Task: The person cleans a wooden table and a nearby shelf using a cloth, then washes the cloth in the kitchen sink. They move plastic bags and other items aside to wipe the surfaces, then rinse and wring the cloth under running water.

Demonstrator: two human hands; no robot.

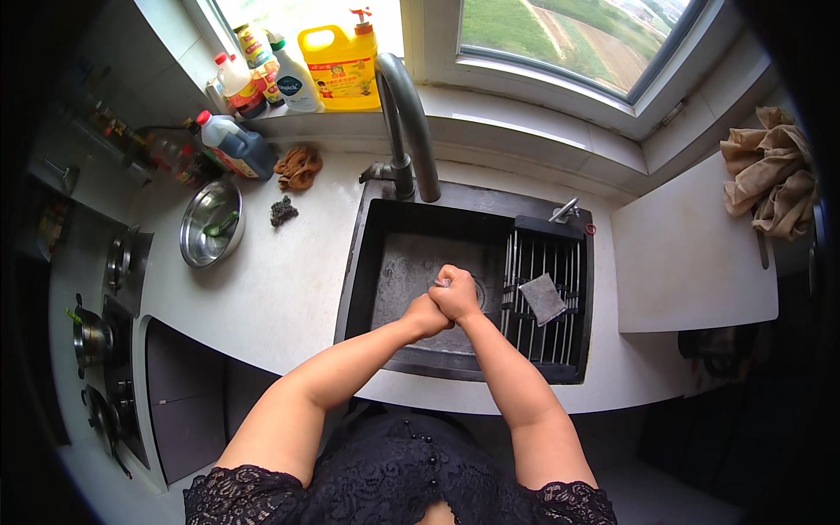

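Over the basin of the dark sink (394, 360), my two hands are pressed together, both closed. My left hand (427, 316) is the nearer one, its fingers curled in against the other hand. My right hand (457, 296) sits just beyond it, curled into a fist. A small greyish bit shows at the right fist's far left side, too little of it to name. Whatever else they hold is hidden by the fingers. To their right, a grey scrubbing pad (543, 299) lies on the metal drying rack (518, 328) across the sink.
A curved faucet (408, 122) rises behind the basin. Left on the counter are a steel bowl (199, 229) with something green inside, a dark scrubber (283, 211), a brown cloth (298, 167) and bottles. A white board (691, 254) with a beige cloth (770, 171) stands right.
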